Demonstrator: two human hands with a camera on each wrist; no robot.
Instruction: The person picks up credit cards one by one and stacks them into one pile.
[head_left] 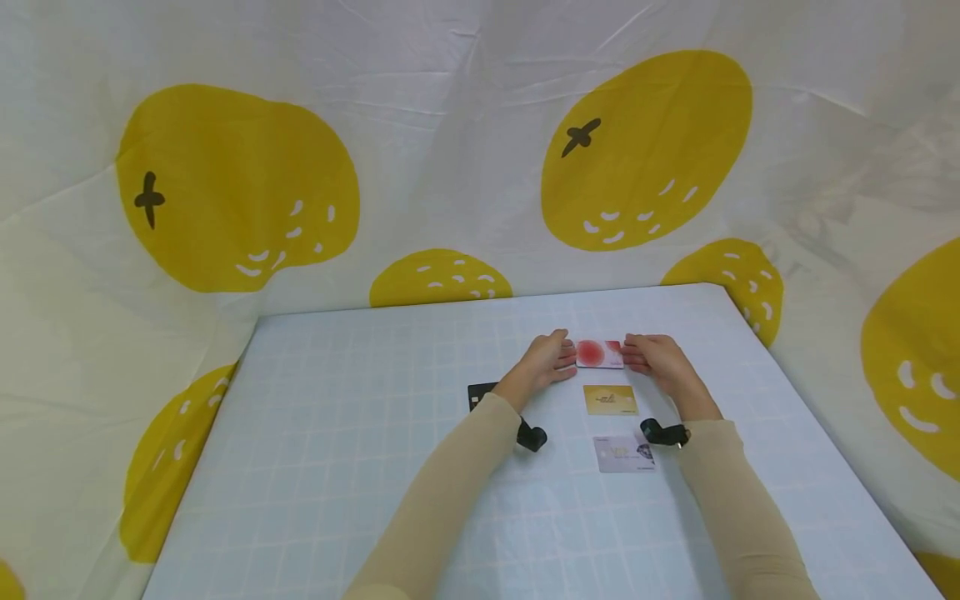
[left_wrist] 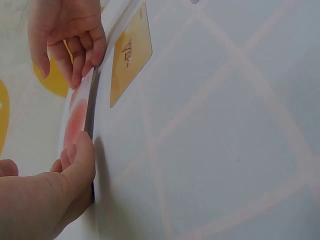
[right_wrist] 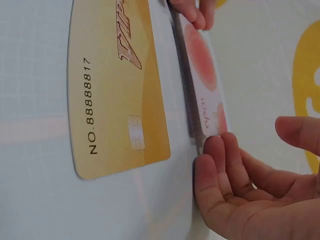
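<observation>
A white card with a red circle (head_left: 600, 354) lies crosswise between my two hands. My left hand (head_left: 551, 360) has its fingertips at the card's left end, the thumb raised apart. On the other side, the fingertips of my right hand (head_left: 662, 360) meet the right end. The right wrist view shows that thumb standing well away from the card, and a dark strip along the card's near long edge. Just nearer to me is a gold card (right_wrist: 117, 90) printed with VIP and a number, lying flat.
A pale lilac VIP card (head_left: 624, 454) lies closer to me, beside the right wrist strap. Partly hidden under the left forearm is a black card (head_left: 480, 389). The light blue checked table (head_left: 337, 433) borders a white cloth with yellow fruit prints (head_left: 450, 167).
</observation>
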